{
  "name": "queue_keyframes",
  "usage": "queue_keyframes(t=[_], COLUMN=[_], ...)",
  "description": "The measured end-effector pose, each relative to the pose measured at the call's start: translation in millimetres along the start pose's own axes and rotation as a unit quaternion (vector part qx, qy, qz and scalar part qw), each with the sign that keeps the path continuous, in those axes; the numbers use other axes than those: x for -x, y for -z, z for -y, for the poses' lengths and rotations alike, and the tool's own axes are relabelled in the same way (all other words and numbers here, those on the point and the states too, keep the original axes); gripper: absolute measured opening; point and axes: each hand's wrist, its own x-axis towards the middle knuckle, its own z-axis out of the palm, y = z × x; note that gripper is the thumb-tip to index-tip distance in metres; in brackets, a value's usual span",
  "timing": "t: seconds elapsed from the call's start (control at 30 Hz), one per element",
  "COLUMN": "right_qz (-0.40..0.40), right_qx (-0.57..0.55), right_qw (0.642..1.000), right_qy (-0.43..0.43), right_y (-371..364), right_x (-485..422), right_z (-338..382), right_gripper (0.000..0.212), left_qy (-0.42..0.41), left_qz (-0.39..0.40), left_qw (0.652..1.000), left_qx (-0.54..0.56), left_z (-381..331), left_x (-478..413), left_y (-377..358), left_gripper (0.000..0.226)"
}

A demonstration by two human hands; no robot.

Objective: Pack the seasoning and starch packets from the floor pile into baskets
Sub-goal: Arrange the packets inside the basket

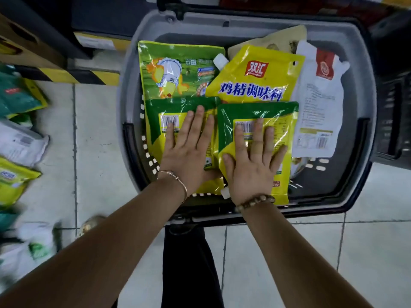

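A grey shopping basket (358, 90) stands on the tiled floor in front of me. Inside it lie two green-and-yellow packets, back side up, side by side at the near end. My left hand (189, 147) presses flat on the left packet (155, 121). My right hand (253, 161) presses flat on the right packet (284, 116). Beyond them lie a green packet with a cartoon chicken (173, 70), a yellow spouted pouch with blue lettering (255, 78) and a white packet with a red label (318, 103). The floor pile of packets (17, 130) lies at the left, blurred.
A black basket (395, 112) stands to the right of the grey one. Shelving with a yellow-and-black striped base (73, 75) runs along the far left. My dark trouser leg (189, 263) is below the basket. White floor tiles (100, 138) separate the pile and the basket.
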Motion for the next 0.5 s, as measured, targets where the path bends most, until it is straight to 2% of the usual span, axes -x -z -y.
queue_keyframes(t=[0.3, 0.37, 0.43, 0.5], right_qz=[0.1, 0.161, 0.253, 0.283], right_qx=[-0.007, 0.013, 0.045, 0.037], right_qw=[0.995, 0.987, 0.966, 0.957], right_qy=[-0.019, -0.021, -0.027, -0.05], right_y=[18.3, 30.7, 44.4, 58.1], right_x=[-2.3, -8.5, -13.3, -20.3], right_z=[6.0, 8.3, 11.4, 21.4], right_gripper=[0.066, 0.07, 0.072, 0.076], left_qy=[-0.01, -0.028, -0.043, -0.028], left_qz=[0.009, 0.002, 0.001, -0.018], left_qw=[1.0, 1.0, 0.999, 0.999], left_qx=[0.013, 0.002, -0.008, 0.031], left_z=[4.0, 8.5, 14.9, 25.8], left_x=[0.5, 0.5, 4.4, 10.8], left_y=[5.2, 9.5, 20.6, 35.8], left_gripper=[0.112, 0.11, 0.102, 0.091])
